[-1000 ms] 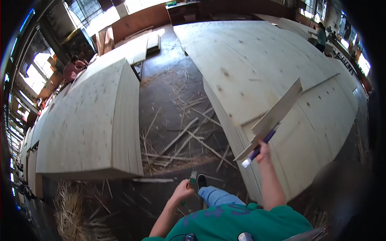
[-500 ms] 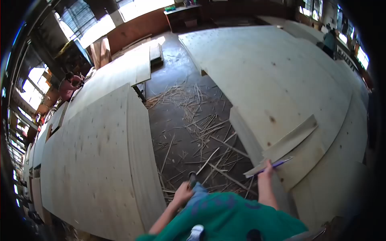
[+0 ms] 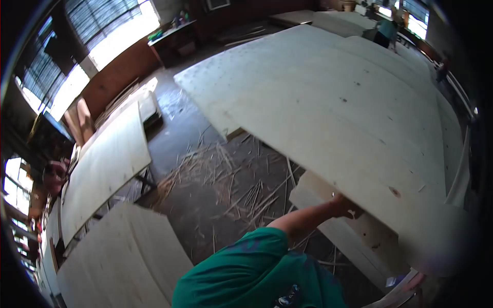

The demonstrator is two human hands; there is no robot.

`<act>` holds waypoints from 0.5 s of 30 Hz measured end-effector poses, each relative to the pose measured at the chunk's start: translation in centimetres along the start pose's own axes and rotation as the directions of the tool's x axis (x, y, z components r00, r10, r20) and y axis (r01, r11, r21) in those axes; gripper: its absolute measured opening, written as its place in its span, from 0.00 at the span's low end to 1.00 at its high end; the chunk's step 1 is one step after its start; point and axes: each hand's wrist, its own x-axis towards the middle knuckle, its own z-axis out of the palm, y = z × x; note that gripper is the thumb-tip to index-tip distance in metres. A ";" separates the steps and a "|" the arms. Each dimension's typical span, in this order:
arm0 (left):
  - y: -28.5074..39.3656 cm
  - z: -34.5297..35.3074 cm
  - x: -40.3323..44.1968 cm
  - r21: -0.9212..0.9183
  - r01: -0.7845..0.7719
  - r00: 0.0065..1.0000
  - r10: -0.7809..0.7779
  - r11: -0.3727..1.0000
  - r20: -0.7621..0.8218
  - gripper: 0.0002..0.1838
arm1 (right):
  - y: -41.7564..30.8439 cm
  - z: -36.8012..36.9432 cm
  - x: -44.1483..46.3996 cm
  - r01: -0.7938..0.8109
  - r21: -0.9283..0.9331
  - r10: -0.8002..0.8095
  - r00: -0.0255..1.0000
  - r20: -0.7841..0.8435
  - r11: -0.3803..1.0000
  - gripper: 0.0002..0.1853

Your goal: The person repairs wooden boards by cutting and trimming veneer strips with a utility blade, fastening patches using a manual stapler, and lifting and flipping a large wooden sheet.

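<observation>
A large pale wood sheet point(image 3: 318, 108) fills the centre and right of the frame, its long axis slanting from the upper left of centre down to the lower right. The left hand point(image 3: 344, 206) is at the sheet's near edge, right of centre; whether it pinches that edge cannot be told. The right hand point(image 3: 419, 281), low in the right corner, is half hidden beside a pale strip point(image 3: 396, 293) whose length slants up rightward; its grip is also unclear. Wood slivers point(image 3: 259, 200) litter the floor point(image 3: 172, 120).
</observation>
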 end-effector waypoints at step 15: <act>-19.2 -47.1 -9.7 -0.366 -0.485 -0.075 -0.455 0.794 -0.887 0.41 | 4.5 8.5 -13.2 0.110 0.090 -0.016 0.716 -0.698 0.990 0.28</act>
